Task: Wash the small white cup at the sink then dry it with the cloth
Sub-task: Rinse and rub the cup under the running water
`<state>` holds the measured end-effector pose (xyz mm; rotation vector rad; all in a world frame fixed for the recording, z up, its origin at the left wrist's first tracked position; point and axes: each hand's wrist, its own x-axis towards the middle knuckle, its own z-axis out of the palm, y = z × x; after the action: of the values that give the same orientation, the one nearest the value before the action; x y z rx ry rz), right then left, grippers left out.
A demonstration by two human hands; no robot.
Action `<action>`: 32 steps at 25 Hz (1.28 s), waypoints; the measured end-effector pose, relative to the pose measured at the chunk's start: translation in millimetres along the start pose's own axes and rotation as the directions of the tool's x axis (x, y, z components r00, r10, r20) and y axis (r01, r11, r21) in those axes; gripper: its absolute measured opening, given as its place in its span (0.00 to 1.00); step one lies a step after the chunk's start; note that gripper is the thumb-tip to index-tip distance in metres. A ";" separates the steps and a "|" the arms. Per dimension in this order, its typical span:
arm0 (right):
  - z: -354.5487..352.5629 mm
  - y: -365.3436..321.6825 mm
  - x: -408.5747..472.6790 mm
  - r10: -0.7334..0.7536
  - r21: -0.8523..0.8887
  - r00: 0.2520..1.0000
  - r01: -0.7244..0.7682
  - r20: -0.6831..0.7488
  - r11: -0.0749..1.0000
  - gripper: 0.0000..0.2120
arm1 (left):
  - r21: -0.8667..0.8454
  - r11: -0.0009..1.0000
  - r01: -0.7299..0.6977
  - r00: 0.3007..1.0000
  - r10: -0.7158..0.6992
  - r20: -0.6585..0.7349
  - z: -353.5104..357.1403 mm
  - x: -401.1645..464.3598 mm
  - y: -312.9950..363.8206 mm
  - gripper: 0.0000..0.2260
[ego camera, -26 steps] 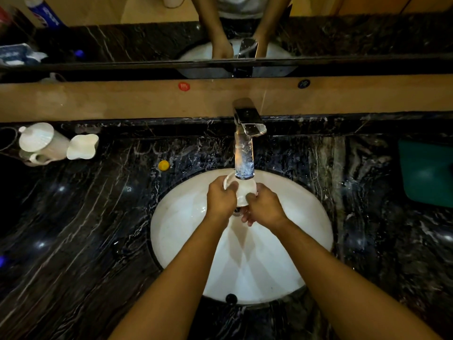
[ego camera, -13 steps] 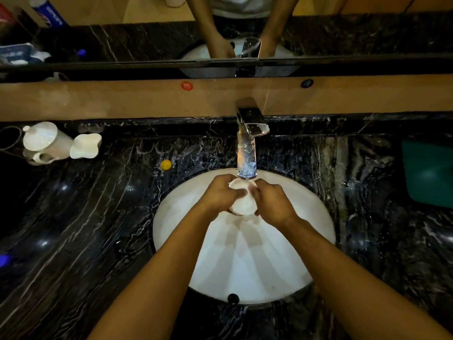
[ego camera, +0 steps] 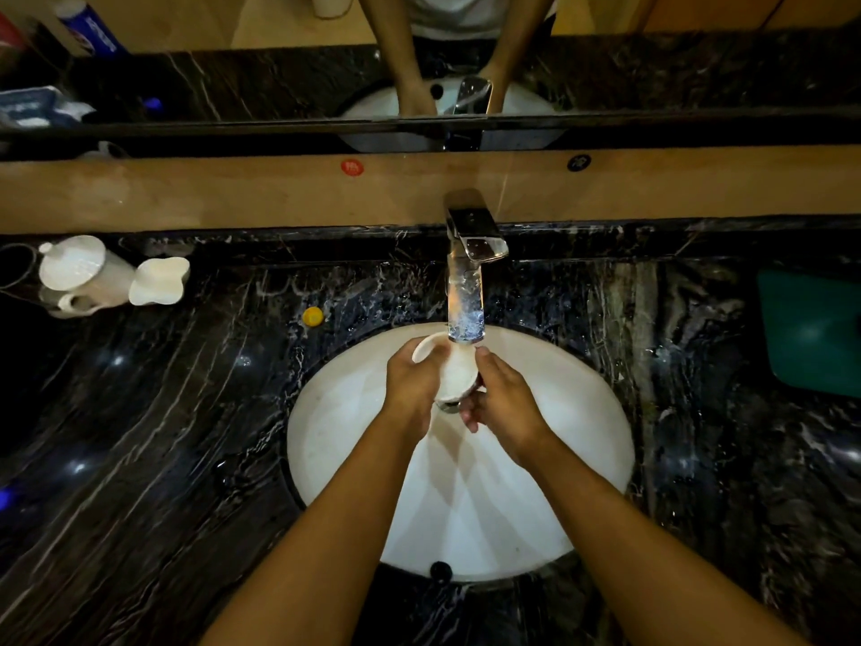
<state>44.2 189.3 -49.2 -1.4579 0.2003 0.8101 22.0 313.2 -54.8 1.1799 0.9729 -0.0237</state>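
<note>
The small white cup (ego camera: pixel 454 373) lies tilted under the running tap (ego camera: pixel 466 291), its rim turned to the upper left. My left hand (ego camera: pixel 412 387) grips the cup from the left, fingers curled round its rim. My right hand (ego camera: pixel 501 403) holds the cup's right side and base, thumb up along its wall. Both hands are over the white oval sink (ego camera: pixel 582 435). A green cloth (ego camera: pixel 813 331) lies on the counter at the far right.
The black marble counter (ego camera: pixel 163 435) surrounds the sink. A white lidded pot (ego camera: pixel 81 272) and a white wavy dish (ego camera: pixel 158 282) stand at the back left. A small yellow cap (ego camera: pixel 312 316) lies near the sink's rim. A mirror runs along the back.
The cup has turned in my hands from mostly covered to tilted with its rim showing at the upper left. My right hand has slid lower toward the cup's base.
</note>
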 end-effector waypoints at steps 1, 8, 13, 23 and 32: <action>2.8 0.0 -1.6 0.008 0.100 1.000 -0.010 0.021 0.995 0.16 | 0.020 1.000 -0.021 0.999 0.021 -0.043 3.8 0.7 -0.8 0.07; 7.8 -10.1 2.7 0.066 0.107 0.997 -0.062 -0.042 0.992 0.15 | 0.116 0.993 -0.030 0.997 0.021 0.079 15.1 -10.9 6.5 0.14; 6.8 -2.8 10.3 0.138 -0.132 0.989 -0.145 -0.060 0.981 0.42 | 0.031 0.986 0.165 0.952 -0.167 0.256 11.0 -16.3 11.9 0.19; 22.9 -1.0 35.8 0.270 0.088 0.936 -0.257 -0.226 0.962 0.26 | 0.322 0.945 -0.054 0.951 -0.050 0.306 2.4 -24.0 1.3 0.17; 17.1 -12.2 41.7 0.457 0.246 0.887 -0.430 -0.062 0.869 0.12 | 0.260 0.948 -0.183 0.957 0.110 0.270 -11.8 -16.3 -12.0 0.05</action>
<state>75.9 221.5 -61.2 -1.2569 0.7202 1.0343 -1.2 309.8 -53.9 1.4714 0.6669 -0.1954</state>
